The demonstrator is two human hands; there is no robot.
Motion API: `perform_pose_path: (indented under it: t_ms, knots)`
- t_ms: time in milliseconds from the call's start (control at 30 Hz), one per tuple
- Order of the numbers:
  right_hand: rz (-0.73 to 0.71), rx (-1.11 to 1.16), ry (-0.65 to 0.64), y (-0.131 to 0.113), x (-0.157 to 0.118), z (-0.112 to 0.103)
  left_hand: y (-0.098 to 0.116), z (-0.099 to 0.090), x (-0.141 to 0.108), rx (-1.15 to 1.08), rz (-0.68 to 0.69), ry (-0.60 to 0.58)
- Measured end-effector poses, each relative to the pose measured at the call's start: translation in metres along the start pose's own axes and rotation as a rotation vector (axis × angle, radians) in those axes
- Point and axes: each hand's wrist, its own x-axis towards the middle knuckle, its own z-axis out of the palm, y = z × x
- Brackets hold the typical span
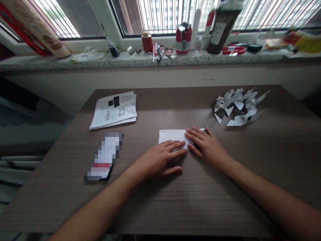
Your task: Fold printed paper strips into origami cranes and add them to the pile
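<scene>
A white sheet of paper (172, 135), seemingly folded, lies flat near the middle of the brown table (140, 207). My left hand (163, 157) rests on its lower left part, fingers stretched out to the right and thumb apart below. Over the paper's right part lies my right hand (205, 144), palm down with its fingers spread. The fingertips of both hands are close together on the paper. Much of the sheet is hidden beneath my hands.
Printed sheets (115, 112) lie at the back left, with a blurred-out phone (106, 155) in front of them. Several folded paper pieces (235, 105) form a pile at the back right. A red can (183, 38) and a dark bottle (223, 30) stand on the stone windowsill (140, 63).
</scene>
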Motion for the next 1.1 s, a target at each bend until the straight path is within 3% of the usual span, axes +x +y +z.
perform_pose_path:
  t_ms: [267, 433, 1100]
  knots:
    - [0.0, 0.016, -0.01, 0.001, 0.001, -0.001, -0.006, -0.004, 0.001, -0.107, 0.026, -0.003]
    - [0.005, 0.016, -0.018, 0.001, 0.001, -0.003, -0.012, -0.003, 0.0, -0.206, 0.01, 0.056]
    - [-0.004, 0.019, -0.016, 0.001, 0.001, -0.002, -0.007, -0.006, 0.002, -0.054, 0.118, 0.013]
